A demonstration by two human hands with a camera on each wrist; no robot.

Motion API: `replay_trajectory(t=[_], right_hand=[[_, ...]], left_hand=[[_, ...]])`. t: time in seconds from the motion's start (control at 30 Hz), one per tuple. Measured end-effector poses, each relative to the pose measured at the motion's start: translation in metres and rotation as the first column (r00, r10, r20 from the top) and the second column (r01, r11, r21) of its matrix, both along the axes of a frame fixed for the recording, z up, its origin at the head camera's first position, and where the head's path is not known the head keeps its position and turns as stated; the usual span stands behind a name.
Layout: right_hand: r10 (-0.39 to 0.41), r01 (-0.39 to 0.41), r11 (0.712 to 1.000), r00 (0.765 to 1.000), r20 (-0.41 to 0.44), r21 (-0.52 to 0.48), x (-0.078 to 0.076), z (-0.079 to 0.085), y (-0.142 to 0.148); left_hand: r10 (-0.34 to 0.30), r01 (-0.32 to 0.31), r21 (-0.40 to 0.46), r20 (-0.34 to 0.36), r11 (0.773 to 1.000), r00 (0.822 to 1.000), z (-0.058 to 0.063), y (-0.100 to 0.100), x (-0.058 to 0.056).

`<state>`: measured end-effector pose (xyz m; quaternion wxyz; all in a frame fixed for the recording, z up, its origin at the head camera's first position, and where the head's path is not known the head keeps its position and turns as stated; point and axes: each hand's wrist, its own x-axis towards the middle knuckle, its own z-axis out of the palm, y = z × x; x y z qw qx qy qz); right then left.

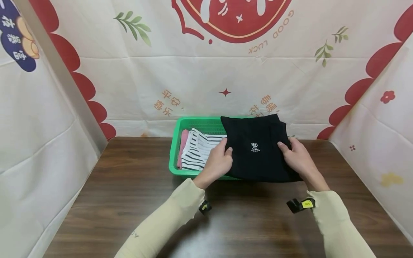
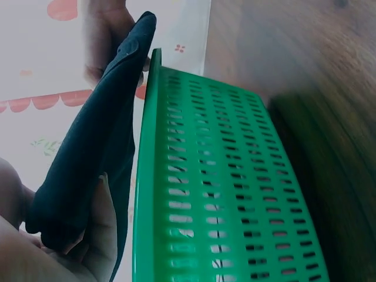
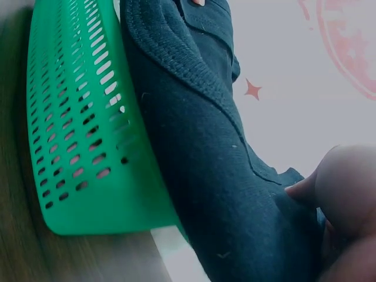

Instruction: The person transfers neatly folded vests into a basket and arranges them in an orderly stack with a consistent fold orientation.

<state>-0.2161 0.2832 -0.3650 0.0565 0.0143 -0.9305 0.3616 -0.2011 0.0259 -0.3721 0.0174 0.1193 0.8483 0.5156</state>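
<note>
A folded black garment with a small white print is held up over the right part of a green basket. My left hand grips its left edge, thumb on top; in the left wrist view the fingers lie beneath the cloth. At the opposite edge my right hand pinches the garment, its thumb on the upper face. In the basket's left part lie a white cloth with black stripes and a pink cloth. The garment hides the basket's right side.
The basket stands at the back of a brown wooden table, close to a printed white curtain. More white curtain hangs at both sides. A black strap device sits at the right wrist.
</note>
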Motion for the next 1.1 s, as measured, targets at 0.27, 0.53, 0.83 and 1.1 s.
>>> replay_trajectory(t=[0.27, 0.53, 0.83, 1.1], right_hand=[[0.033, -0.033, 0.999, 0.999, 0.025, -0.009, -0.006, 0.002, -0.01], [0.049, -0.047, 0.998, 0.998, 0.049, -0.033, -0.01, 0.005, -0.021], [0.063, -0.061, 0.998, 0.996, 0.066, -0.035, -0.018, 0.003, -0.033], [0.061, -0.06, 0.998, 0.997, 0.046, -0.03, -0.026, 0.001, -0.048]], left_hand=[[0.025, -0.025, -0.009, 0.012, 1.0, 1.0, 0.001, -0.011, -0.003], [0.048, -0.048, -0.004, 0.031, 0.999, 0.998, -0.001, -0.021, -0.006], [0.07, -0.07, -0.022, 0.01, 0.997, 0.997, -0.004, -0.031, -0.011], [0.112, -0.111, -0.067, 0.019, 0.992, 0.993, -0.004, -0.042, -0.018]])
